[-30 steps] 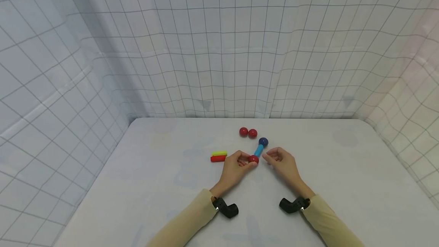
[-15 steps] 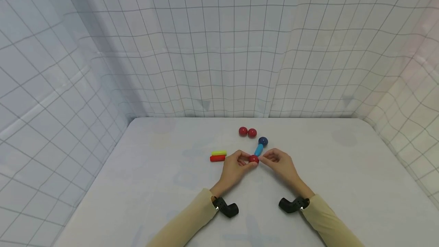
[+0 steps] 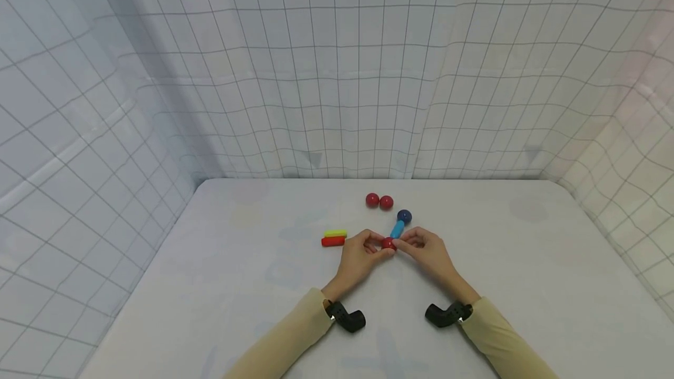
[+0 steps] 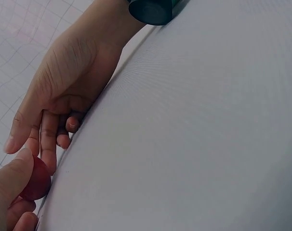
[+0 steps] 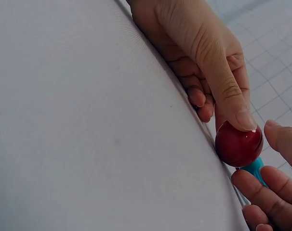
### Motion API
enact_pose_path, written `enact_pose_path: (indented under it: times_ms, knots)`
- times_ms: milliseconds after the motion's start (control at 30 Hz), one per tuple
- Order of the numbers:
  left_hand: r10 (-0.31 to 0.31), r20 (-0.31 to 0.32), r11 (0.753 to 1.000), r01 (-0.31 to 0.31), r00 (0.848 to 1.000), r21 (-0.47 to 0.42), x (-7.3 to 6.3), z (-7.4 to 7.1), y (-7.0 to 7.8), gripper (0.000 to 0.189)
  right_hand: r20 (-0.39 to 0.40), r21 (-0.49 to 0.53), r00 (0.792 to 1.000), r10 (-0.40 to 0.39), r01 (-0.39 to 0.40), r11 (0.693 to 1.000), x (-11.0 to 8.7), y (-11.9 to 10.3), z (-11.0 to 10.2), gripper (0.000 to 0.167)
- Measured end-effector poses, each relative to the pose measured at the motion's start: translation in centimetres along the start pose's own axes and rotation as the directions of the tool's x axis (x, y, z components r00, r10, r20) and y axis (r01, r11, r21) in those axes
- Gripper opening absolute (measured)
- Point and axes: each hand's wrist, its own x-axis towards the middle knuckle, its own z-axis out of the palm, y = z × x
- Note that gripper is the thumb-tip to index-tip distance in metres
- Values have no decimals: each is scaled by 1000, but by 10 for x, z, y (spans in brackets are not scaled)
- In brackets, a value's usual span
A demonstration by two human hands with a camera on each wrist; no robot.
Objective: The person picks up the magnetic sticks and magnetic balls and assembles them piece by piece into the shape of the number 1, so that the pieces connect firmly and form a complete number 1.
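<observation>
My left hand (image 3: 358,262) pinches a glossy red ball (image 3: 388,243) between thumb and fingers, low over the white table. In the right wrist view the left thumb lies on top of that red ball (image 5: 239,143). A light blue stick (image 3: 397,229) runs back from the ball to a navy ball (image 3: 404,216); its near end is mostly hidden, so I cannot tell whether it is joined to the red one. Around the right side of the red ball stands my right hand (image 3: 430,253), thumb and fingers apart, with its fingertips (image 5: 242,179) close to the blue stick (image 5: 254,168).
Two more red balls (image 3: 372,200) sit side by side farther back on the table (image 3: 253,285). Left of my left hand lie a yellow stick (image 3: 336,233) and a red stick (image 3: 333,241). A grid-patterned white curtain (image 3: 337,75) surrounds the table's back and sides.
My right hand has moved left, from beside the blue stick up to the red ball. My left hand keeps its pinch on the ball in nearly the same spot.
</observation>
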Motion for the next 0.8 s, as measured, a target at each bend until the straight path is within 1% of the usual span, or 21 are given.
enact_pose_path:
  times_ms: [167,300,500,800]
  knots:
    - [17,-6,1000,-17,1000,8,0,1,-1,30,9,-3,1000,27,-27,1000,1,-2,1,33]
    - [16,-7,1000,-16,1000,13,0,1,-1,30,9,2,999,42,-42,999,1,-2,1,31]
    - [12,-1,1000,-12,1000,18,0,0,0,31,5,11,1000,29,-29,1000,0,-3,1,28]
    - [13,6,1000,-14,1000,28,0,0,0,31,5,-14,1000,12,-12,1000,0,-2,0,27]
